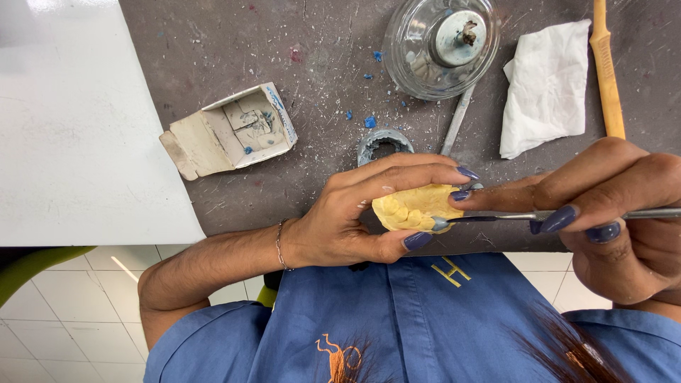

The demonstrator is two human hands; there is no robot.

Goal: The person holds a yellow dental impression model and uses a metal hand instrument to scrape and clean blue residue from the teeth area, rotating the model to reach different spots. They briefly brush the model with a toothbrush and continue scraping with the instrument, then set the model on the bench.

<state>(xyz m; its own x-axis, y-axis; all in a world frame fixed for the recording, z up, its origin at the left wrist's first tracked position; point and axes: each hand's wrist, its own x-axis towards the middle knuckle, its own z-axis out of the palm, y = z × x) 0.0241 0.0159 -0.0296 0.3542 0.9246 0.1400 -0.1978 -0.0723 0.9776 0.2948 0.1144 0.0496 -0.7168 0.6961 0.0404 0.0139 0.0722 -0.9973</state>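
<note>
Fingers (pixel 397 174) gripping yellow dental cast (pixel 411 207), metal carver (pixel 511 215) at its edge

A glass dish (pixel 440 46), white tissue (pixel 545 85), opened small carton (pixel 230 131) and yellow-handled tool (pixel 608 67) lie on the bench.

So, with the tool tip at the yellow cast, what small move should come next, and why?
Probably a short, light stroke of the tool along the cast's lower edge. Its blue-coated tip already sits against the teeth there, the left hand grips the cast from both sides, and the right hand pinches the handle like a pen, which suits fine, controlled work.
</note>
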